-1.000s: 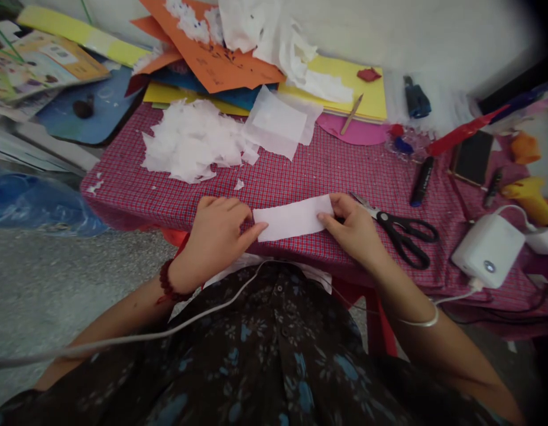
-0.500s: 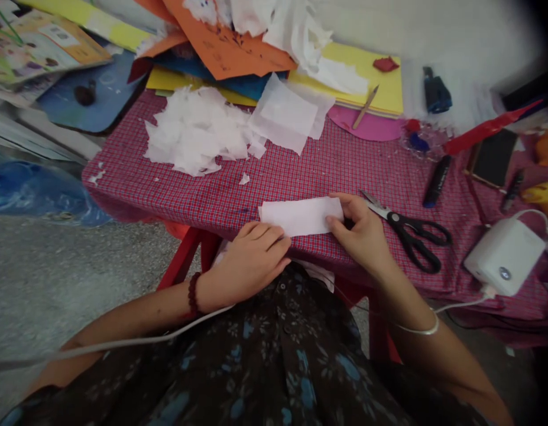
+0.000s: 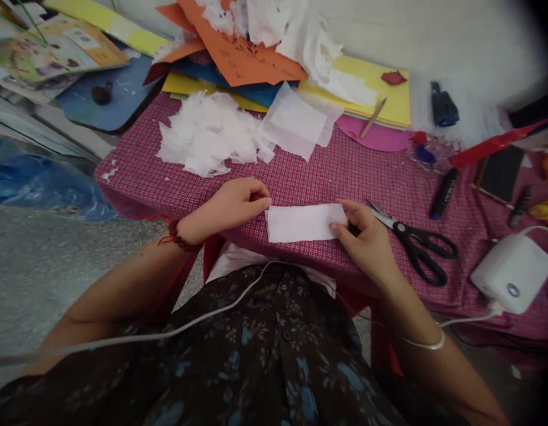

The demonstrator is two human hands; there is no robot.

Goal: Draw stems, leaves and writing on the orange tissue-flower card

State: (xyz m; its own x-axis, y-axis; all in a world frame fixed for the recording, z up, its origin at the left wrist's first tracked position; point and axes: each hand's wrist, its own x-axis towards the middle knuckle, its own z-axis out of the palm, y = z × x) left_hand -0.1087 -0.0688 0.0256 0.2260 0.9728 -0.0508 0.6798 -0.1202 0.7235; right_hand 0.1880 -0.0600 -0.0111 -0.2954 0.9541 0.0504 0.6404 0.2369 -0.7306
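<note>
A white folded strip of paper point(image 3: 302, 223) lies flat near the front edge of the red checked tablecloth point(image 3: 344, 171). My right hand point(image 3: 366, 239) holds its right end down with thumb and fingertips. At the strip's upper left corner, my left hand point(image 3: 236, 203) has its fingers curled together, fingertips just touching the corner; whether it pinches the paper I cannot tell. Black scissors point(image 3: 413, 239) lie shut just right of my right hand.
A heap of torn white paper point(image 3: 207, 133) and a loose white sheet point(image 3: 295, 121) lie further back. Orange, yellow, blue and pink card sheets point(image 3: 366, 83) pile up at the rear. A black marker point(image 3: 442, 192), a phone point(image 3: 499, 171) and a white corded device point(image 3: 511, 272) sit right.
My left hand rose from the strip's lower left edge to its upper left corner. My right hand stayed on the right end. The view shifted slightly left.
</note>
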